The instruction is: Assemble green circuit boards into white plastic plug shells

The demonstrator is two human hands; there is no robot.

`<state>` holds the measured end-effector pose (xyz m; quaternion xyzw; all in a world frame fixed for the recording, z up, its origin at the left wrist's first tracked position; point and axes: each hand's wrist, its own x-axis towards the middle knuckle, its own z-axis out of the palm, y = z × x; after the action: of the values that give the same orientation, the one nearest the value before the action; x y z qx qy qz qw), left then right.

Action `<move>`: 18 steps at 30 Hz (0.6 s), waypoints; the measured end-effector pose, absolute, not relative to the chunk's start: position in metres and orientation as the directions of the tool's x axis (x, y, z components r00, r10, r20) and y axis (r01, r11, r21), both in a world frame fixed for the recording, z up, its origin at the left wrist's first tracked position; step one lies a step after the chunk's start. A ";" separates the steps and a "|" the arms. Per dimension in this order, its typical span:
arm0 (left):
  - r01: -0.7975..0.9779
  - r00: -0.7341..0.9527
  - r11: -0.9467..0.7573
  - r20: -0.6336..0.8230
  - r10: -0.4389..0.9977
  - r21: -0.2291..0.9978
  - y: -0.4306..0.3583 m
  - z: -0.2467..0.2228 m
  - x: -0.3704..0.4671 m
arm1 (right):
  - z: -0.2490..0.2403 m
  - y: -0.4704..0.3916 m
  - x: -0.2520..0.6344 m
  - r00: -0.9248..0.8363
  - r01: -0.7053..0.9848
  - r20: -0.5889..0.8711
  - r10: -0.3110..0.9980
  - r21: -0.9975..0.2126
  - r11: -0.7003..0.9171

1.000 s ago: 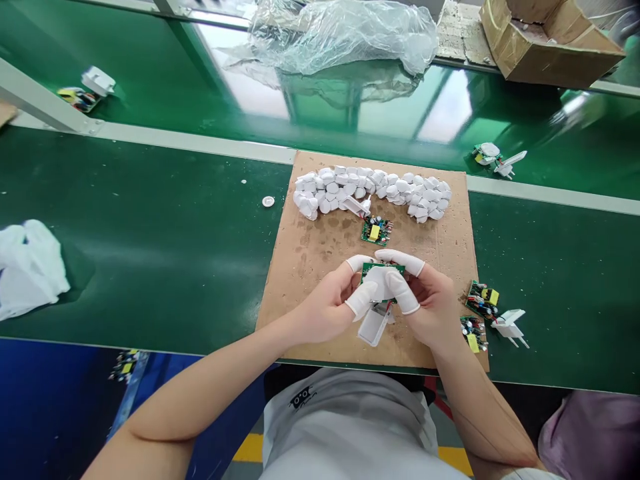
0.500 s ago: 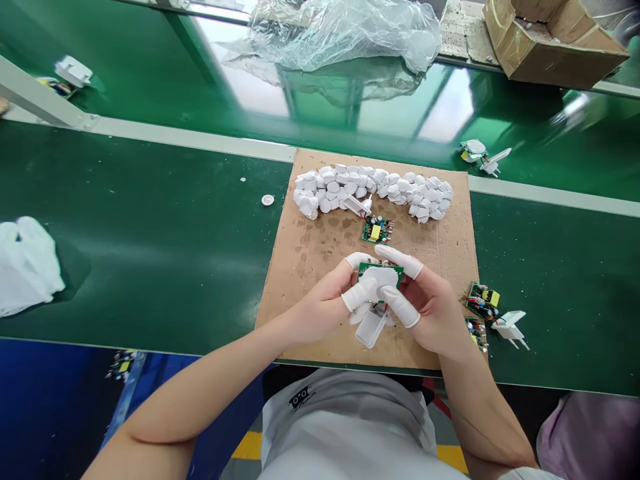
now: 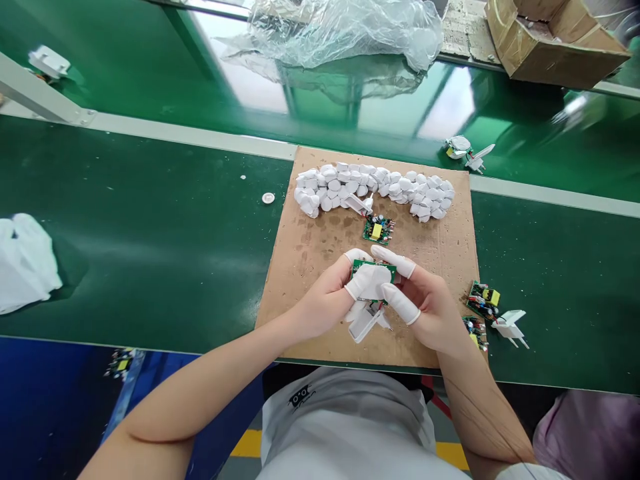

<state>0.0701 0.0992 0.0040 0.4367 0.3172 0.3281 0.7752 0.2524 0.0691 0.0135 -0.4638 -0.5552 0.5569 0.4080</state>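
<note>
Between my hands, above the cardboard sheet [image 3: 310,267], is a green circuit board [image 3: 391,270] with a white pad [image 3: 375,283] on its face. My left hand [image 3: 333,290], in white finger cots, grips its left side, thumb on the pad. My right hand [image 3: 425,300] holds the right edge between thumb and fingers. A white plug housing [image 3: 364,325] hangs below on wires. Beyond my fingers lies another board with a yellow part [image 3: 376,231], wired to a white housing [image 3: 357,204], before a curved pile of white pads [image 3: 333,190].
More boards [image 3: 483,300] and a white plug piece [image 3: 510,327] lie at the sheet's right edge. A board and plug [image 3: 459,147] sit on the green belt behind. Plastic film [image 3: 345,33] and a cardboard box [image 3: 555,57] are at the back, a white bag [image 3: 25,263] at left.
The held board and its hanging housing have shifted slightly left, and the housing has tilted more. The pieces on the far belt have moved left.
</note>
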 end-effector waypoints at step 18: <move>-0.075 0.589 0.376 -0.263 0.764 0.924 0.095 0.007 0.064 | 0.014 0.069 0.245 -0.121 0.107 0.006 0.993 -0.994 0.019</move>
<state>0.0640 0.0951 0.0070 0.4833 0.3566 0.2802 0.7488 0.2448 0.0690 0.0143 -0.4922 -0.5587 0.4983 0.4442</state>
